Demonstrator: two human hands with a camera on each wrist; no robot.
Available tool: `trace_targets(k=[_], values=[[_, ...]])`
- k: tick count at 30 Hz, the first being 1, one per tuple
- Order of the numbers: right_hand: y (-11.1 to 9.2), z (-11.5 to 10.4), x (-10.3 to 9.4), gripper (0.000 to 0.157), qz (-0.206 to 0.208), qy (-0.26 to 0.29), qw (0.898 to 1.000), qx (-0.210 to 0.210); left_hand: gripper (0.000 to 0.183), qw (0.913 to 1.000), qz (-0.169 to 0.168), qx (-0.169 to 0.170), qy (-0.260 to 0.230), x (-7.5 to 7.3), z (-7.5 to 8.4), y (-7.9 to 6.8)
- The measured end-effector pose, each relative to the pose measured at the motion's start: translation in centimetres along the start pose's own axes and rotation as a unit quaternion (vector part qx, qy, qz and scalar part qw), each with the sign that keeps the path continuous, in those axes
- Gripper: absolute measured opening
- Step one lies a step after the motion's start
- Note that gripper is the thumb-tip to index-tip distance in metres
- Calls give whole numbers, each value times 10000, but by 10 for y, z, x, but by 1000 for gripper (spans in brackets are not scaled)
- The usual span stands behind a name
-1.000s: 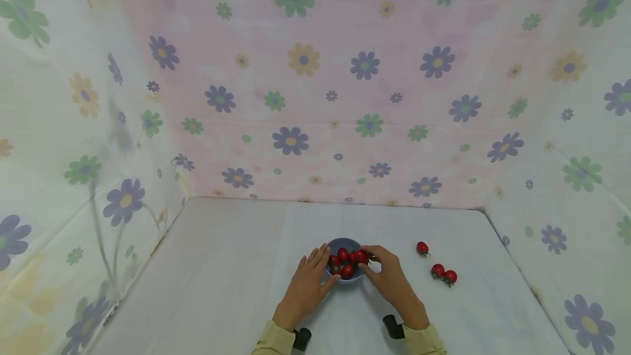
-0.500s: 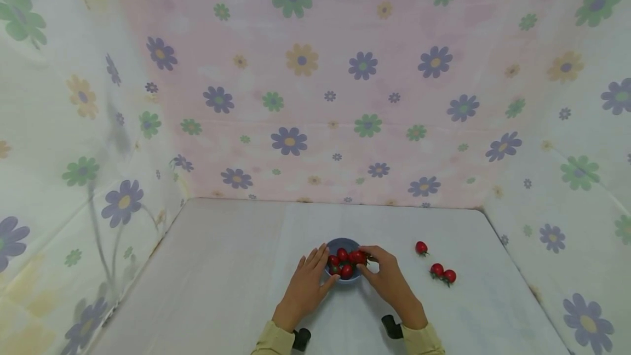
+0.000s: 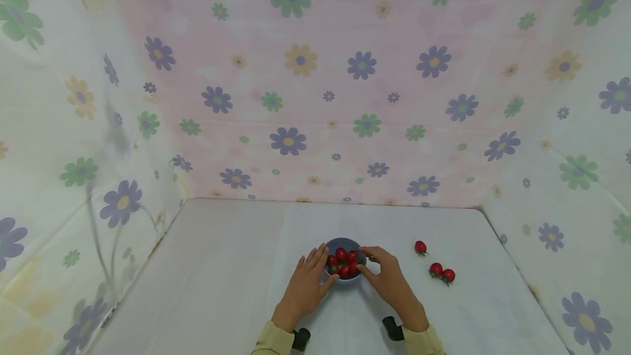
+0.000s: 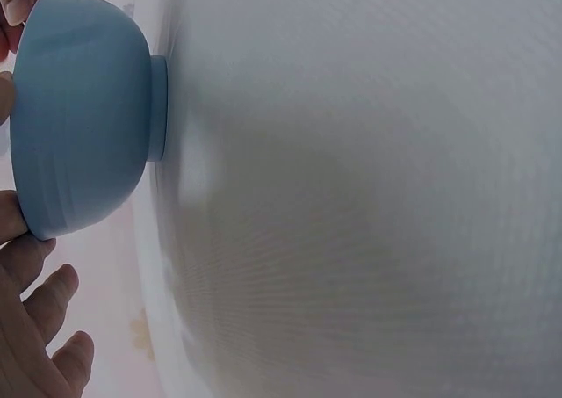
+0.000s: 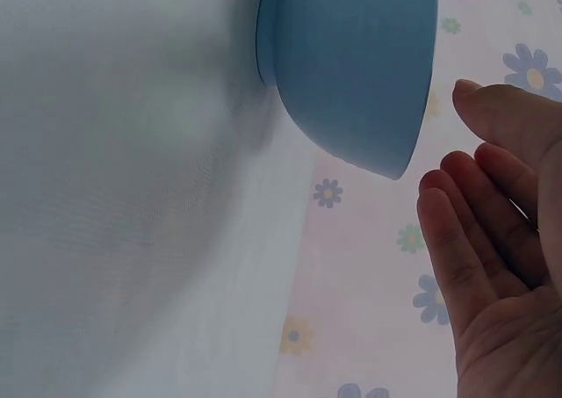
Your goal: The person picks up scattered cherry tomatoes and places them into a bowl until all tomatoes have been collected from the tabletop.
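Observation:
A small blue bowl (image 3: 343, 242) stands on the white tabletop with several cherry tomatoes (image 3: 340, 255) in it. My left hand (image 3: 307, 287) holds the bowl at its left side, fingers and thumb at the rim; the left wrist view shows its fingertips (image 4: 10, 218) against the bowl wall (image 4: 83, 108). Over the right rim is my right hand (image 3: 389, 278), thumb and fingers apart and loosely bent. In the right wrist view this hand (image 5: 500, 231) has nothing between its fingers and lies just beyond the bowl's rim.
To the right of the bowl lie one cherry tomato (image 3: 420, 247) and a pair of tomatoes (image 3: 436, 270) with green stems. Flower-patterned cloth walls (image 3: 315, 86) enclose the table (image 3: 236, 267) at the back and both sides.
The tomato between my right thumb and fingers has gone down into the bowl, and those fingers have let go of it. The left hand and the bowl have stayed put.

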State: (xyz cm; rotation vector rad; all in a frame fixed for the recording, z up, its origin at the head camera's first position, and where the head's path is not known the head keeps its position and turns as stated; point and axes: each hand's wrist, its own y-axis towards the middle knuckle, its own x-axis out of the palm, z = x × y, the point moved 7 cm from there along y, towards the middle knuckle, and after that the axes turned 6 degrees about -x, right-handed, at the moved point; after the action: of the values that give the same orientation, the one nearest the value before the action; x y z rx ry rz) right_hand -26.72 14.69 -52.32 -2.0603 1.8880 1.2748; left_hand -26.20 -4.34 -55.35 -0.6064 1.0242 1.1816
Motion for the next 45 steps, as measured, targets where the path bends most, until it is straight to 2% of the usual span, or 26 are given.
trace_targets(k=[10,16,23,26,30,33,39,45], values=[[-7,2,-3,41,46,-6,9988,478,72,10000,-28,-44,46,0,-1,1],[-17,6,-6,42,310,-30,9975,631,73,10000,-25,-62,39,0,-1,1],[-32,20,-11,43,559,-198,9940,918,73,10000,-44,-44,-6,1,-2,1],[-36,28,-12,45,486,-237,9917,1171,73,10000,-31,-14,-13,1,-2,1],[-38,37,-13,50,114,-381,9878,1506,73,10000,-14,10,-1,2,-2,1],[-36,42,-15,53,-73,-530,9871,1511,73,10000,-1,14,34,2,-2,2],[-32,54,-29,54,9,-722,9892,1272,73,10000,-26,-28,84,3,-1,1],[-25,65,-43,56,-38,-912,9863,1375,73,9999,-66,-80,106,3,-1,0]])
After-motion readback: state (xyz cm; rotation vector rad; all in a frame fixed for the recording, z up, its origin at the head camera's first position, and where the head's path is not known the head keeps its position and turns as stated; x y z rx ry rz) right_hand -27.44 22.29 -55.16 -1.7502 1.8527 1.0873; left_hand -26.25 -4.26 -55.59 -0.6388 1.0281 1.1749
